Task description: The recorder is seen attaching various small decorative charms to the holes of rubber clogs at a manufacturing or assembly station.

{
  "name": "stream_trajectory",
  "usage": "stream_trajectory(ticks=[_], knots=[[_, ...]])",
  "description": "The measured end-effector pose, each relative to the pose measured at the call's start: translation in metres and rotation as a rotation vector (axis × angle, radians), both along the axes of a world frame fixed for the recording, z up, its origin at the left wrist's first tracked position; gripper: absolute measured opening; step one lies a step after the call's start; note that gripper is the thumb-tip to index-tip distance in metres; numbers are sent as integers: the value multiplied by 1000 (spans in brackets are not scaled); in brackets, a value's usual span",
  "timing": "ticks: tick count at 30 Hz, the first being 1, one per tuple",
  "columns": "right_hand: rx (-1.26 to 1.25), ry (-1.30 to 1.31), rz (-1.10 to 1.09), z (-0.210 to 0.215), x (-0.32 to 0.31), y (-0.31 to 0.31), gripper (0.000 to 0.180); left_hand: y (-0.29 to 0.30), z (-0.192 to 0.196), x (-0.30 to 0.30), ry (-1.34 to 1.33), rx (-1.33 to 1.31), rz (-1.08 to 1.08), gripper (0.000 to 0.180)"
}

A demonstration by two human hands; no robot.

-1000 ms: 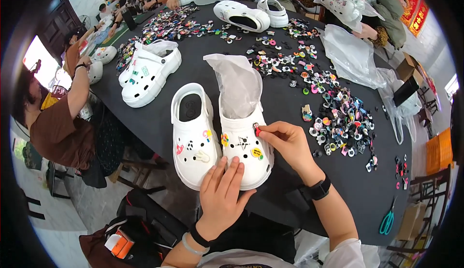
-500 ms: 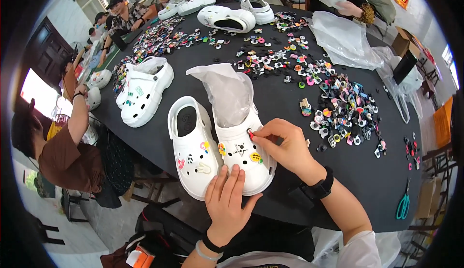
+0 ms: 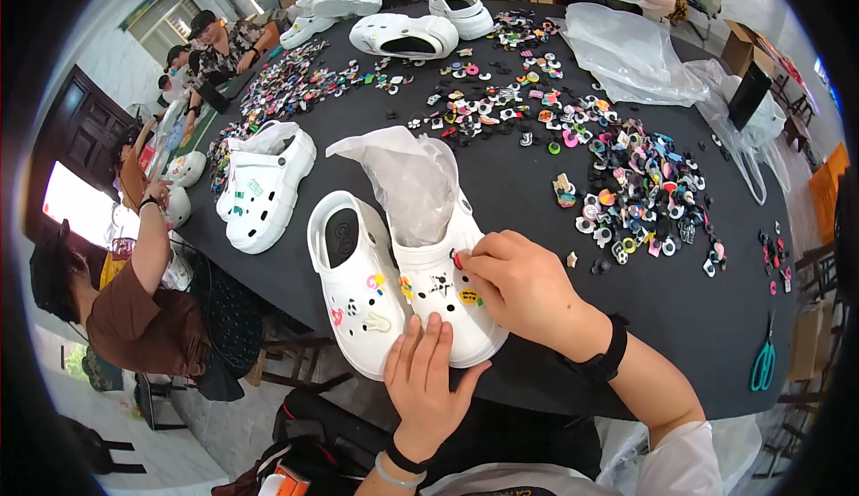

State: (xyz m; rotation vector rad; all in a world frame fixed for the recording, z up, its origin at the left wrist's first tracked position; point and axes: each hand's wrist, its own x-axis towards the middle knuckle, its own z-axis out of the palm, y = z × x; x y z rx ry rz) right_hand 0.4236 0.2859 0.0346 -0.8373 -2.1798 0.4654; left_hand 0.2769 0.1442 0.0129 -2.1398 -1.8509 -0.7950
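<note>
A pair of white clogs stands before me, toes toward me. Colourful charms dot the left clog (image 3: 353, 353). On the right clog (image 3: 461, 335) are several charms too, and a crumpled translucent plastic bag (image 3: 416, 196) sticks up from its opening. My left hand (image 3: 429, 398) rests on the toe of that clog, fingers stretched out and holding nothing. With thumb and fingers closed, my right hand (image 3: 532, 290) pinches a small red shoe charm (image 3: 460, 260) against the upper part of the clog. The fingers hide most of the charm.
Loose charms (image 3: 640, 187) lie in a heap at right, with more across the far table. Another white clog pair (image 3: 264, 196) stands at left. Teal scissors (image 3: 763, 362) lie near the right edge, plastic bags (image 3: 626, 53) farther back. A person in brown (image 3: 152, 317) sits at left; others work beyond.
My right hand has turned and closed in over the red charm, covering more of it. My left hand stays on the toe. The whole view has shifted slightly.
</note>
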Motion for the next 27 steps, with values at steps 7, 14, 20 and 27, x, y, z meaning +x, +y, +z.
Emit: stream_trajectory(ticks=[7, 14, 20, 27], knots=[[127, -201, -38, -2, 1, -11, 30, 1, 0, 1, 10, 30, -6, 77], [-172, -46, -72, 28, 40, 20, 35, -4, 1, -2, -2, 23, -18, 77], [-457, -626, 271, 35, 64, 29, 58, -33, 1, -19, -67, 22, 171, 106], [-371, -483, 238, 27, 43, -2, 80, -32, -11, -67, -468, -74, 224, 107]])
